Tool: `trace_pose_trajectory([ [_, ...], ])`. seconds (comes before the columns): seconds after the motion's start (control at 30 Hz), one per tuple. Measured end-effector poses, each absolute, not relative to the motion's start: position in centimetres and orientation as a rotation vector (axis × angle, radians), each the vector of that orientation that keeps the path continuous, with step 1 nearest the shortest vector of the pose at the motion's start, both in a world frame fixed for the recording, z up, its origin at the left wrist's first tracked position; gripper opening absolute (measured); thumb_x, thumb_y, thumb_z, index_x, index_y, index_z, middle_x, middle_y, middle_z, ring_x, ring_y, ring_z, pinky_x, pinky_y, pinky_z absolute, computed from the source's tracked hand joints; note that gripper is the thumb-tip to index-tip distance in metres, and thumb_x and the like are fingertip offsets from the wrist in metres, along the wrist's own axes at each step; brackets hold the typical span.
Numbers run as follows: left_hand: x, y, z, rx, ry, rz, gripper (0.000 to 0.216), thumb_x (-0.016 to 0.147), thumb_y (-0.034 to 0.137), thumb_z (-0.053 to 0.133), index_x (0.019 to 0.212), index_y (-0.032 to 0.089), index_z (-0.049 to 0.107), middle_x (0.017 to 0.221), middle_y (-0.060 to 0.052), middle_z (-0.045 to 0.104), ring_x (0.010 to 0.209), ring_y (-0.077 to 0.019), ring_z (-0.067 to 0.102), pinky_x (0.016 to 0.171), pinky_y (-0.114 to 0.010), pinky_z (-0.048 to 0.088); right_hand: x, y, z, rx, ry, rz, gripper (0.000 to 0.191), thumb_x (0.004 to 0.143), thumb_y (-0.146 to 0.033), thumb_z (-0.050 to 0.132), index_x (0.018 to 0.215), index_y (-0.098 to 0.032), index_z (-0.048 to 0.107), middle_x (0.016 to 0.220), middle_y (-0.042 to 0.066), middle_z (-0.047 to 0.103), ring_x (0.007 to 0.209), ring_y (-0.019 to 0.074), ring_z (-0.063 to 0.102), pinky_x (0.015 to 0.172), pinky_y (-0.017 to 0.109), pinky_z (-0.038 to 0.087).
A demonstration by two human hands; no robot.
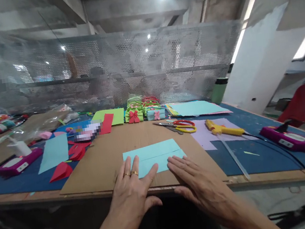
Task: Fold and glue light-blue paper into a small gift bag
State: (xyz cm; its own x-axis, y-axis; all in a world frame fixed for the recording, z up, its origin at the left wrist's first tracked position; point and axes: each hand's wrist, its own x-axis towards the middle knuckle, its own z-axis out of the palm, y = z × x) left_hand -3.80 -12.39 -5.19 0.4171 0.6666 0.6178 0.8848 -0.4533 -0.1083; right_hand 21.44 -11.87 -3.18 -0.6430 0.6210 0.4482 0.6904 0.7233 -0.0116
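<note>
- blue paper (157, 148) lay on the cardboard (97, 168), close to its front edge, about midway between the front corners.
- left hand (131, 186): fingers spread and flat on the paper's left end, gripping nothing.
- right hand (198, 180): fingers stretched out close together, tips on the paper's front right corner, gripping nothing.
- done: a line ran lengthwise across the paper, probably a folded flap's edge; looked like early folding.
- left: no handle, bow or glue seen on this piece; whether the fold was fully creased, couldn't tell.
- small bags (140, 112) with bows stood past the cardboard's far edge, looked finished.
- scissors (184, 123) lay at the cardboard's far right corner, glue gun (225, 129) off its right edge, both out of hand.
</note>
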Motion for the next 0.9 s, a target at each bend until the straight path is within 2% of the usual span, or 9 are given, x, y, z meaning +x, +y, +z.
trace_pose_trajectory([
  [0.07,-2.9,-12.4,-4.4,-2.244,-1.301,-0.706,0.089,0.055,0.076,0.075,0.13,0.029,0.064,0.141,-0.024,0.053,0.134,-0.049,0.043,0.103,-0.062,0.042,21.4,-11.8,-3.3,-0.985,-2.496,-0.244,0.053,0.098,-0.038,0.051,0.145,-0.014,0.049,0.148,0.016,0.05,0.139,0.0293,0.044,0.112,0.051,0.042],
  [0.13,-1.4,-12.5,-3.7,-2.25,-1.253,-0.683,0.085,0.057,0.074,0.076,0.118,0.016,0.07,0.138,-0.026,0.055,0.133,-0.0465,0.045,0.106,-0.06,0.04,21.3,-11.8,-3.3,-0.969,-2.508,-0.28,0.053,0.097,-0.037,0.053,0.143,-0.01,0.052,0.147,0.018,0.05,0.138,0.0306,0.045,0.111,0.052,0.043],
  [0.2,0.4,-12.5,-3.6,-2.272,-1.224,-0.659,0.077,0.067,0.067,0.076,0.116,0.008,0.068,0.123,-0.023,0.065,0.117,-0.0379,0.06,0.102,-0.052,0.044,21.2,-11.8,-3.3,-0.964,-2.528,-0.312,0.055,0.096,-0.038,0.055,0.142,-0.007,0.051,0.147,0.02,0.049,0.137,0.0316,0.046,0.11,0.053,0.043],
  [0.27,1.7,-12.6,-3.9,-2.314,-1.202,-0.645,0.073,0.075,0.06,0.075,0.122,0.006,0.063,0.112,-0.018,0.069,0.104,-0.0319,0.065,0.097,-0.047,0.047,21.2,-11.6,-3.4,-0.96,-2.544,-0.328,0.06,0.095,-0.042,0.057,0.143,-0.006,0.049,0.147,0.021,0.049,0.137,0.0324,0.046,0.11,0.053,0.043],
  [0.37,1.9,-12.9,-4.6,-2.29,-1.185,-0.708,0.071,0.08,0.055,0.073,0.129,0.006,0.058,0.113,-0.016,0.068,0.108,-0.03,0.062,0.102,-0.046,0.042,21.3,-11.3,-3.7,-0.942,-2.529,-0.356,0.066,0.093,-0.049,0.057,0.143,-0.007,0.049,0.146,0.021,0.049,0.137,0.0328,0.046,0.11,0.053,0.044],
  [0.47,0.1,-13.6,-4.7,-2.258,-1.174,-0.737,0.061,0.083,0.054,0.069,0.125,0.011,0.061,0.117,-0.013,0.067,0.113,-0.0298,0.059,0.105,-0.047,0.036,21.5,-11.1,-4.2,-0.923,-2.492,-0.389,0.06,0.095,-0.045,0.056,0.142,-0.009,0.051,0.146,0.02,0.05,0.136,0.0316,0.047,0.109,0.052,0.045],
  [0.63,-3.2,-15.1,-4.2,-2.161,-1.216,-0.739,0.056,0.081,0.054,0.071,0.118,0.011,0.065,0.108,-0.012,0.069,0.106,-0.0319,0.061,0.098,-0.048,0.036,21.6,-11.2,-4.4,-0.919,-2.471,-0.391,0.055,0.095,-0.037,0.057,0.143,-0.012,0.05,0.148,0.018,0.049,0.139,0.0303,0.044,0.11,0.051,0.044],
  [0.9,-5.8,-16.7,-4.7,-2.071,-1.219,-0.748,0.038,0.095,0.038,0.059,0.115,0.008,0.068,0.106,-0.016,0.07,0.105,-0.0331,0.062,0.093,-0.048,0.037,21.4,-11.4,-3.5,-0.953,-2.527,-0.387,0.055,0.094,-0.035,0.058,0.143,-0.01,0.05,0.147,0.019,0.05,0.137,0.0308,0.046,0.11,0.053,0.044],
])
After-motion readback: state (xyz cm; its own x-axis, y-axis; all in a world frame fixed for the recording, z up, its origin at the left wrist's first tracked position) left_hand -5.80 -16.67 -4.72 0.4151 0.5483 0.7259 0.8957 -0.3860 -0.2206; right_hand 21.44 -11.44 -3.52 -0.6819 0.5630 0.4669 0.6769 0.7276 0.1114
